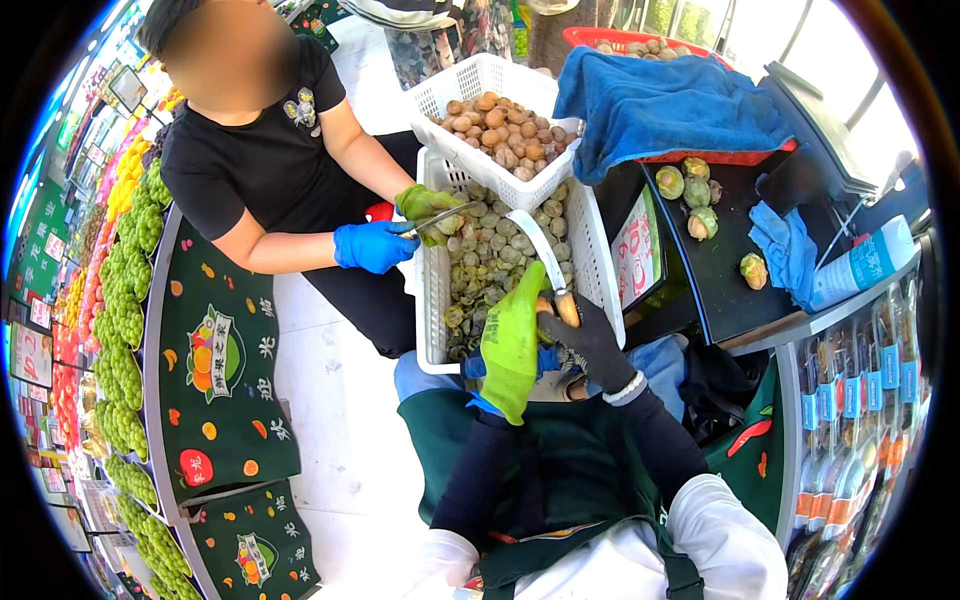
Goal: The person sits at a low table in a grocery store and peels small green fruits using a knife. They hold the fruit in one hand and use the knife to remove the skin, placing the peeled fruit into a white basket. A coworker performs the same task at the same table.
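A curved knife (541, 247) with a wooden handle points up and away from my right hand (589, 337), which wears a dark glove and is closed around the handle. My left hand (514, 341), in a bright green glove, is beside it, its fingers pointing away from me; a small brown piece shows between the hands, and whether the left holds it is unclear. Beyond them stands a white plastic crate (431, 330) of green-husked walnuts and cut husks (487, 270). A second white crate (420, 105), with brown walnuts (499, 127), rests on its far part.
Across the crate, a person in gloves (375, 246) holds a knife and a green walnut. On the right, a black stand (731, 292) bears husked walnuts, a blue cloth (784, 247) and a spray can (862, 262). Fruit displays (124, 322) line the left.
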The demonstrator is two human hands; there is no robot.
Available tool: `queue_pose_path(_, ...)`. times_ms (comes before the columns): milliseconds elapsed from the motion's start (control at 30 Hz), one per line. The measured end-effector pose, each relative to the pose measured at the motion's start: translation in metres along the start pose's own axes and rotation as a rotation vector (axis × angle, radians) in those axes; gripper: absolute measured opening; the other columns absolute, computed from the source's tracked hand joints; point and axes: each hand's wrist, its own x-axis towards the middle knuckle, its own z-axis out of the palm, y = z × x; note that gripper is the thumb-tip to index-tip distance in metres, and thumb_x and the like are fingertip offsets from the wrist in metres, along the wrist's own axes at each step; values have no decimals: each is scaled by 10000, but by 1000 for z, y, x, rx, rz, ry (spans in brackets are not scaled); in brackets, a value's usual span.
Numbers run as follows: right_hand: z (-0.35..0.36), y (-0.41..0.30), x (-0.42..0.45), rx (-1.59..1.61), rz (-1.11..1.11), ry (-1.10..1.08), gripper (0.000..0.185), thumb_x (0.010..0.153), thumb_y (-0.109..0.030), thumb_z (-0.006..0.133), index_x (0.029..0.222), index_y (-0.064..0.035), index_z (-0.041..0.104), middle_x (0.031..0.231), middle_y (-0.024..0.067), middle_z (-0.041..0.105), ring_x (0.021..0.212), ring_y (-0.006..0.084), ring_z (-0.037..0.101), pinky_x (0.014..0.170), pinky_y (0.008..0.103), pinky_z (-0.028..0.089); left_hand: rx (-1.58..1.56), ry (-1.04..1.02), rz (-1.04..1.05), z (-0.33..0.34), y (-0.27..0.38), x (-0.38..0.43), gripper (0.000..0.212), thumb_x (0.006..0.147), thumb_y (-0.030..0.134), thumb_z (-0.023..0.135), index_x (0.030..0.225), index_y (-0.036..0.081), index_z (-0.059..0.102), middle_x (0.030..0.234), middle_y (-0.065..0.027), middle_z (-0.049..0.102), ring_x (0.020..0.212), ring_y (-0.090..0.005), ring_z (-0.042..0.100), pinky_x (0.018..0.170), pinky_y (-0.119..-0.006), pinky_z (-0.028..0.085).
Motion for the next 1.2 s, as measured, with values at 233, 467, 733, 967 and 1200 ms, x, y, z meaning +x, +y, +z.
queue_pose_path(233,-16,3,-7,23,138,-153,335,828,-233,712,1060,-5,631,804,-12,592,722,73,525,648,259,440,-957,117,-747,20,-16,-15,279,1017,243,420,1065,10,566,681,-39,571,496,-124,532,458,-260,425)
queue_pose_path(467,-43,-40,113,-242,-571,41,311,895,-228,634,1144,-44,603,1001,89,621,883,187,590,783,305,451,541,-67,-343,-1,-102,-29,512,894,117,467,1404,97,433,873,-112,638,596,-220,610,553,-361,484)
queue_pose_path(733,-48,62,106,-836,-349,453,301,841,-320,692,1029,-94,627,818,190,662,745,383,644,627,449,507,953,-251,-345,-2,-88,-32,459,850,164,531,1310,155,526,819,-58,672,757,-281,638,599,-419,472)
queue_pose_path(967,-49,194,128,-1131,47,182,315,849,-188,572,1157,-122,574,1153,139,596,976,359,622,820,474,501,948,-365,-389,-1,-88,-23,470,847,158,530,1315,175,510,834,-50,667,771,-273,641,614,-429,491)
queue_pose_path(1200,-58,271,239,-1278,69,273,292,935,-338,505,946,-131,711,968,122,685,880,338,659,761,468,522,885,-396,-304,-7,-81,-6,452,821,115,514,1272,126,539,998,-37,629,854,-221,622,760,-360,482)
